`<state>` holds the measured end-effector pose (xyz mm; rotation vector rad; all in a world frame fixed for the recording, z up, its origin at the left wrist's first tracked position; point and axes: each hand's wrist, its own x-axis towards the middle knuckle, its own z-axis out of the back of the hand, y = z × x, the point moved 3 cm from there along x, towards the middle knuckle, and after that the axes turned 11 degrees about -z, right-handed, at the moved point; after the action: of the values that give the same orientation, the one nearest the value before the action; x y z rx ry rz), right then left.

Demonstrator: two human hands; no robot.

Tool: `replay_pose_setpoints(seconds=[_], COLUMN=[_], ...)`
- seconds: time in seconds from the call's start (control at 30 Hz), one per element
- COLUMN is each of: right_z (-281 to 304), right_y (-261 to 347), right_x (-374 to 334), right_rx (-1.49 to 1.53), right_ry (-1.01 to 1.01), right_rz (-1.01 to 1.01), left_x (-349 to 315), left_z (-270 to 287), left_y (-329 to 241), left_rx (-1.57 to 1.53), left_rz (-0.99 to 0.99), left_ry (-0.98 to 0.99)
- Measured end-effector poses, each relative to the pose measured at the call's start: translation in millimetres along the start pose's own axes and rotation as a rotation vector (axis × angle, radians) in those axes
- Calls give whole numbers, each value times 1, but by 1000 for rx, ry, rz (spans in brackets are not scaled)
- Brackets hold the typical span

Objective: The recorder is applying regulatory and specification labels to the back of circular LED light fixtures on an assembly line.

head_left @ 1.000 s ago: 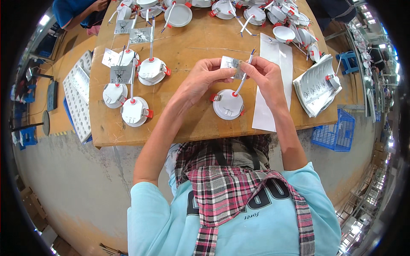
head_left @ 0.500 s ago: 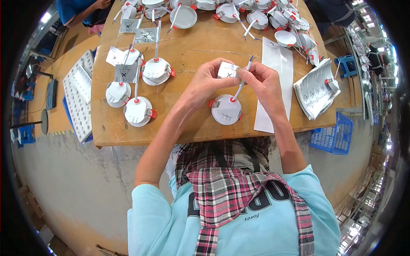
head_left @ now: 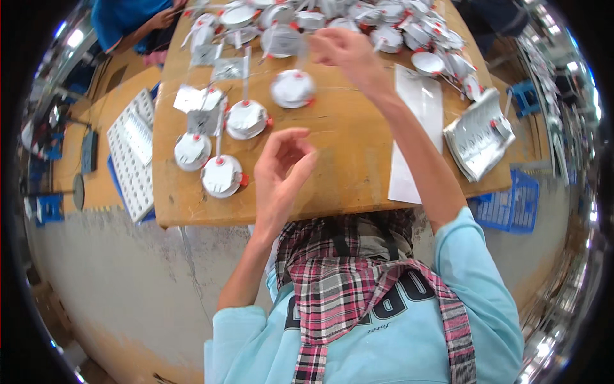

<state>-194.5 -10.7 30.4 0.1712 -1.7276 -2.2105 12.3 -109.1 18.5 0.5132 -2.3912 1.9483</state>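
Note:
My right hand (head_left: 345, 54) is stretched far across the wooden table (head_left: 345, 147), its fingers pinched together at the thin lead of a round white downlight (head_left: 292, 88) with red clips. The lamp is blurred and lies or hangs just below and left of that hand. Closer to me, my left hand (head_left: 281, 169) hovers above the table's near half with its fingers curled apart and nothing in it.
Three similar lamps (head_left: 220, 176) with silver driver boxes sit at the table's left, and several more are heaped along the far edge (head_left: 384, 32). A white sheet (head_left: 416, 128) and a grey stack (head_left: 476, 134) lie right. A blue crate (head_left: 505, 205) stands lower right, a white grid tray (head_left: 131, 160) left. Another person's arm (head_left: 144, 22) is far left.
Both hands were working on the lamp at the table's near edge. My right hand has carried it away to the far side, and my left hand has let go and opened.

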Motion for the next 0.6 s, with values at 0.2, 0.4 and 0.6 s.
replay_pose_setpoints(seconds=[0.2,0.4,0.6], right_z=[56,126,101], right_y=[-12,-57,-61], right_x=[-67,-172,-206], right_rx=[-167,-795,-586], right_ry=[-47,-379,-365], right_rz=[-10,64,-74], left_x=[-23,-28,-34], left_z=[-12,-41,-48], left_y=[15,34,47], left_rx=[107,52,-17], left_rz=[38,166,211], left_ry=[22,190,255])
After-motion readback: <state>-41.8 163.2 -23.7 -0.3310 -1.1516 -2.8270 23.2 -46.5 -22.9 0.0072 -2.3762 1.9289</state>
